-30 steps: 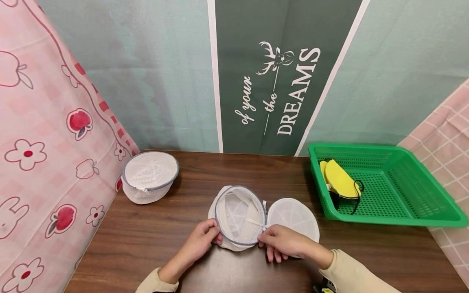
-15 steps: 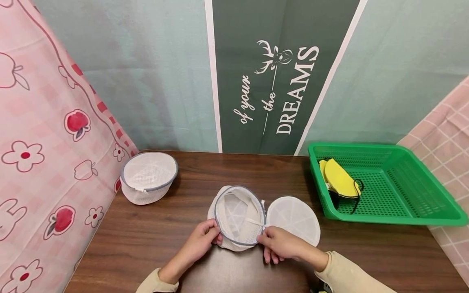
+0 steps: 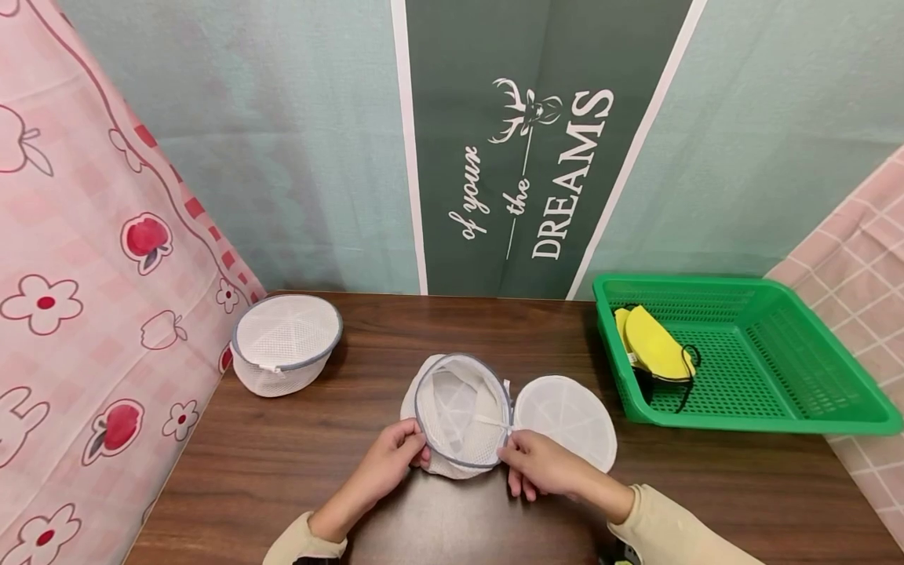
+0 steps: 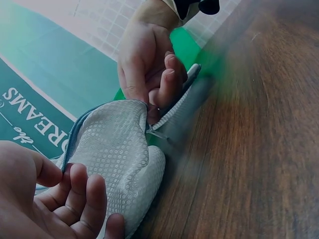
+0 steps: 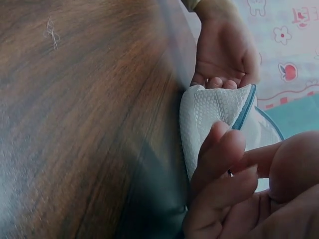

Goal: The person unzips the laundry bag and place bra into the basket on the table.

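Note:
A white mesh laundry bag (image 3: 455, 424) with a blue-grey rim sits in front of me, its round mouth facing up. Its white lid (image 3: 568, 424) is folded out flat to the right. My left hand (image 3: 391, 457) pinches the near left of the rim between thumb and fingers. On the near right, my right hand (image 3: 542, 464) pinches the rim beside the lid's joint, with the other fingers loosely bent below. In the left wrist view, the mesh side (image 4: 117, 144) bulges and folds between both hands. The right wrist view has the right fingers (image 5: 219, 159) covering part of the rim.
Another white mesh bag (image 3: 286, 345) stands at the back left of the wooden table (image 3: 297, 439). At the right is a green plastic basket (image 3: 749, 424) holding folded yellow cups (image 3: 658, 345) with black cord. Printed curtains (image 3: 339, 157) enclose the table.
Bag and hands have shifted very slightly away from me in the head view. Both hands keep their hold on the rim.

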The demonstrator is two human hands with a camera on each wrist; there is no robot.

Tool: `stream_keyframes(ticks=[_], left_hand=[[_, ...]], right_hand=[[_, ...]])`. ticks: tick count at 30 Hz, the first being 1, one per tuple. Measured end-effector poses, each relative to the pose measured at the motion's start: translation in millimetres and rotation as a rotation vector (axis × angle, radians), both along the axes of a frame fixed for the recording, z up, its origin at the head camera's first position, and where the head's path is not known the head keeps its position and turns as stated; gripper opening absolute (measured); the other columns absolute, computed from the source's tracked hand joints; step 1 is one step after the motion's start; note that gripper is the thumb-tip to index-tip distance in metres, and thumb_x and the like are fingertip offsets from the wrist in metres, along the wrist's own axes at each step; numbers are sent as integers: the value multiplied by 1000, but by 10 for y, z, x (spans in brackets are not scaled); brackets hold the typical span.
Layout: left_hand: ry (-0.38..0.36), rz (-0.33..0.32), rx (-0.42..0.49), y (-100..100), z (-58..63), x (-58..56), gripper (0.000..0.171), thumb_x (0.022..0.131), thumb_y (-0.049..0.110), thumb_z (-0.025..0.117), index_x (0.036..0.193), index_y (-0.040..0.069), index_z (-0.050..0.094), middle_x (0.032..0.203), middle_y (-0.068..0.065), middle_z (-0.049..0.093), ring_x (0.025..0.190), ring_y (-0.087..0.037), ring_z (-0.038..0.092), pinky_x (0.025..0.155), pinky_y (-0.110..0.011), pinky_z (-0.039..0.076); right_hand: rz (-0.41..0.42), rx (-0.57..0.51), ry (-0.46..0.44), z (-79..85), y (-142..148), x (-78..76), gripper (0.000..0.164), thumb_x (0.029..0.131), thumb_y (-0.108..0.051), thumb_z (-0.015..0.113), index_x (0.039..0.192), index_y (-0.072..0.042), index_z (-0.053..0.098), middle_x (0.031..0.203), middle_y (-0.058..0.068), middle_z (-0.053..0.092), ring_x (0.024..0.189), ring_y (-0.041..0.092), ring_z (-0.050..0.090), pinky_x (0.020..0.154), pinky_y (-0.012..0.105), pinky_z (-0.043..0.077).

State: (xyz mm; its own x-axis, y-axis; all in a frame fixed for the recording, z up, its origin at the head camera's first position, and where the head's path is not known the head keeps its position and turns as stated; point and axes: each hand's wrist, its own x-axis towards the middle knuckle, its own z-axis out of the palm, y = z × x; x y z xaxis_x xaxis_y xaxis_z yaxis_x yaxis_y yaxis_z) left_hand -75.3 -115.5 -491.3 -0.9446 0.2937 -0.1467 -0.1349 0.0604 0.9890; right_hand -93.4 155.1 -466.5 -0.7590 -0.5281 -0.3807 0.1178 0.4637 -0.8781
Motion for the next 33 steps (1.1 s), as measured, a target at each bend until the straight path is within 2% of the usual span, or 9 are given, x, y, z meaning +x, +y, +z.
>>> stream_keyframes(ticks=[7, 11, 15, 24, 33], left_hand=[[-1, -11, -18, -9, 14, -33, 19, 99, 1, 49, 85, -13, 49, 78, -5, 60, 69, -9, 58, 60, -20, 44], [25, -10, -16, -7, 25, -56, 20, 100, 0, 49, 84, -12, 49, 79, -6, 61, 69, -10, 58, 63, -20, 48], [54, 10, -22, 23, 29, -96, 21, 99, -1, 49, 82, -13, 50, 79, -8, 60, 71, -11, 58, 71, -23, 52], [105, 83, -95, 56, 36, -198, 19, 98, -1, 51, 81, -9, 56, 76, -10, 62, 72, -11, 59, 73, -25, 51], [167, 134, -159, 61, 57, -296, 20, 97, 0, 54, 78, -3, 59, 74, -13, 63, 67, -15, 52, 65, -21, 39]], right_hand=[[-13, -11, 14, 36, 25, -64, 26, 105, -16, 50, 81, -6, 52, 59, -1, 58, 44, 7, 48, 42, 18, 32], [-17, -18, 18, 61, 44, -98, 27, 106, -16, 49, 81, -5, 52, 60, -1, 58, 45, 8, 48, 42, 17, 31], [-31, -8, 47, 59, 53, -130, 27, 106, -17, 49, 82, -5, 52, 61, -1, 58, 46, 8, 49, 43, 18, 31], [-100, -12, 97, 27, 68, -266, 23, 105, -15, 51, 86, -3, 51, 62, 0, 57, 46, 11, 51, 44, 20, 35], [-131, -37, 123, -8, 43, -384, 23, 106, -15, 51, 90, 2, 51, 63, 1, 57, 47, 13, 52, 48, 24, 41]])
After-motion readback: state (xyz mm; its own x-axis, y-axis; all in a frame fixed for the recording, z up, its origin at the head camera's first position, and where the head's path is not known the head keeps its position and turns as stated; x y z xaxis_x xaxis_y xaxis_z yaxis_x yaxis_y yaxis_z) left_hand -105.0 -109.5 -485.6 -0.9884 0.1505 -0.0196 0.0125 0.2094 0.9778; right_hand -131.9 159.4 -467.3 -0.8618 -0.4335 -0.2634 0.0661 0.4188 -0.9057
